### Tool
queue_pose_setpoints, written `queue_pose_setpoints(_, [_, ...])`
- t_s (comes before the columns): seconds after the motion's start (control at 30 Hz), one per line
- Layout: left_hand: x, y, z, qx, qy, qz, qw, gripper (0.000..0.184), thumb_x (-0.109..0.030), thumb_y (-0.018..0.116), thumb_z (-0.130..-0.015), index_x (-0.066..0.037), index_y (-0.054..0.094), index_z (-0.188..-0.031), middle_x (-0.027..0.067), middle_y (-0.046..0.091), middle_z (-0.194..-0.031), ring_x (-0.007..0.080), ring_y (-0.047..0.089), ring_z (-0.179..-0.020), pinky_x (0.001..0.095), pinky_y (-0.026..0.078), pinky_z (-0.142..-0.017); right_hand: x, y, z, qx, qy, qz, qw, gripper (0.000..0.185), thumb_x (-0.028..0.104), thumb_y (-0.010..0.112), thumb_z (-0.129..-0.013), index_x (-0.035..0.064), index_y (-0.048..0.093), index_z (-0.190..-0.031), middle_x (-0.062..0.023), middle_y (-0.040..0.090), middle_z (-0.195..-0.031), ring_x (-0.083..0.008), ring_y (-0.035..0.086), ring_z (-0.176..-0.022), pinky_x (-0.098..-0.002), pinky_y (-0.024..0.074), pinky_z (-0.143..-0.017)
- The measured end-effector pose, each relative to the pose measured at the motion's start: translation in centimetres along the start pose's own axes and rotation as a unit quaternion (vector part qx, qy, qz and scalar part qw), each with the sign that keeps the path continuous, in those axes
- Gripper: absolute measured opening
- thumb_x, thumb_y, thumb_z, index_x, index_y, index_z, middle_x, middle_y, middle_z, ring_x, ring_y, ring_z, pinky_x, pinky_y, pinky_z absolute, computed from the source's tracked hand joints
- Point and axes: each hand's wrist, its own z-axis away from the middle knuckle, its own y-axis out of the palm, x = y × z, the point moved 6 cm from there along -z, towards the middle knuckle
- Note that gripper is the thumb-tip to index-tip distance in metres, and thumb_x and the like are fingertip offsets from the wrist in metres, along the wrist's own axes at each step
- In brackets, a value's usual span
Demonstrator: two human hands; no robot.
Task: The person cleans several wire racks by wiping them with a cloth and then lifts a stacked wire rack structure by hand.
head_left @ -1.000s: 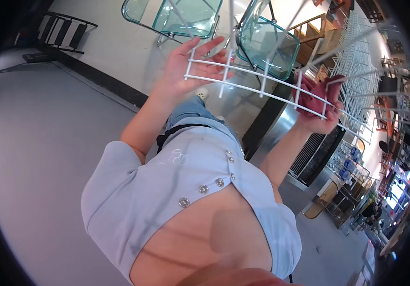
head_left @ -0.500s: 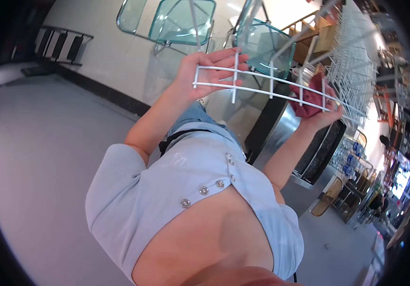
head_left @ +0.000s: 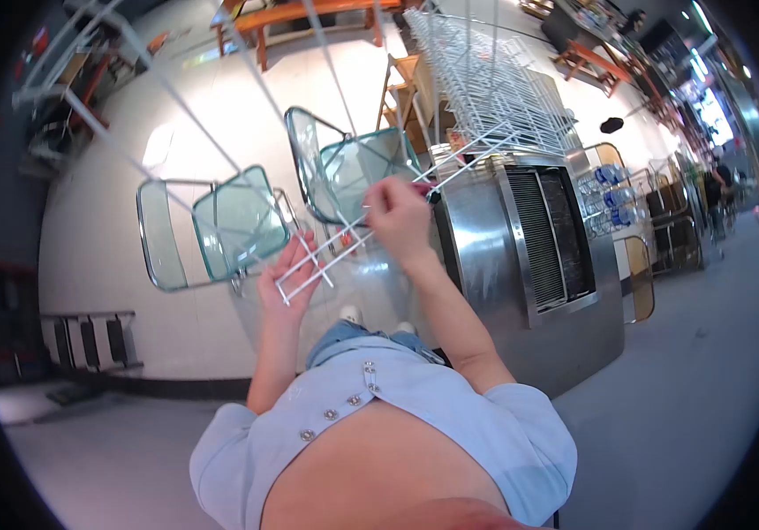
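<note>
A white wire rack (head_left: 331, 267) extends up and away in front of me, its near end crossing between my hands. My left hand (head_left: 291, 272) supports the rack's near left corner, fingers behind the bars. Higher and to the right, my right hand (head_left: 400, 216) is closed beside the rack bars. A bit of dark red cloth (head_left: 423, 188) sticks out past its fingers. The rest of the cloth is hidden by the hand.
Two chairs with clear greenish seats, one on the left (head_left: 242, 216) and one in the centre (head_left: 366, 163), stand ahead. A stainless steel cabinet (head_left: 485, 247) is at my right, with stacked white wire racks (head_left: 485, 88) behind it. Blue-capped bottles (head_left: 609, 175) stand farther right.
The view has swung, showing more of the cabinet and chairs. My right hand has moved inward, nearer my left, and its fingers have closed round the cloth. The rack now slants up to the right.
</note>
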Motion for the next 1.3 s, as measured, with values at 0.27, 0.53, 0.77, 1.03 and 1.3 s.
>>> queue_pose_setpoints(0.27, [-2.6,0.2,0.4,-0.011,0.001,-0.006,1.0,0.075,-0.016,0.042,-0.065,0.007,0.033,-0.136,0.022,0.04,-0.138,0.0318,0.051,-0.114,0.0529,0.044,-0.093,-8.4,-8.6,0.1,-0.17,0.169,0.008,0.971,0.027,0.026,0.069,-0.081,0.0013,0.064,-0.073,-0.0107,0.063,-0.065,-0.0193,0.061,-0.058,-0.0313,0.0469,-0.056])
queue_pose_setpoints(0.53, [-1.4,5.8,-6.1,0.005,-0.101,-0.031,0.994,0.074,-0.014,0.04,-0.064,0.012,0.033,-0.133,0.0275,0.044,-0.131,0.035,0.053,-0.114,0.0511,0.045,-0.094,-16.3,-12.9,4.9,-0.1,0.391,-0.306,0.862,0.059,0.049,0.051,-0.09,0.0002,0.041,-0.121,-0.0182,0.061,-0.102,-0.0199,0.063,-0.064,-0.0278,0.0523,-0.055])
queue_pose_setpoints(0.77, [-0.5,6.9,-9.2,0.0,-0.211,-0.056,0.976,0.073,-0.014,0.041,-0.065,0.016,0.033,-0.131,0.0304,0.043,-0.131,0.0361,0.053,-0.113,0.0483,0.046,-0.094,-20.1,-17.5,3.4,-0.116,0.304,-0.558,0.763,0.081,0.065,0.038,-0.087,0.0058,0.02,-0.139,-0.023,0.046,-0.131,-0.0325,0.061,-0.091,-0.0439,0.0555,-0.072])
queue_pose_setpoints(1.03, [2.3,12.1,-11.3,0.051,-0.184,-0.132,0.973,0.071,-0.023,0.047,-0.07,0.004,0.035,-0.135,0.028,0.037,-0.137,0.0424,0.04,-0.125,0.0613,0.038,-0.097,-23.6,-19.7,5.5,-0.234,0.363,-0.434,0.791,0.038,0.011,0.051,-0.08,0.0052,0.035,-0.113,-0.0178,0.061,-0.097,-0.0252,0.059,-0.079,-0.037,0.0525,-0.065])
queue_pose_setpoints(1.3, [1.4,19.2,-18.5,0.149,0.024,-0.11,0.982,0.096,-0.066,0.057,-0.074,-0.002,0.028,-0.139,0.0204,0.028,-0.144,0.0505,0.024,-0.131,0.0661,0.022,-0.104,-20.7,-17.1,3.3,-0.271,0.407,-0.492,0.721,0.031,0.023,0.043,-0.086,-0.0044,0.057,-0.09,-0.0188,0.062,-0.084,-0.0306,0.063,-0.063,-0.0409,0.0551,-0.051])
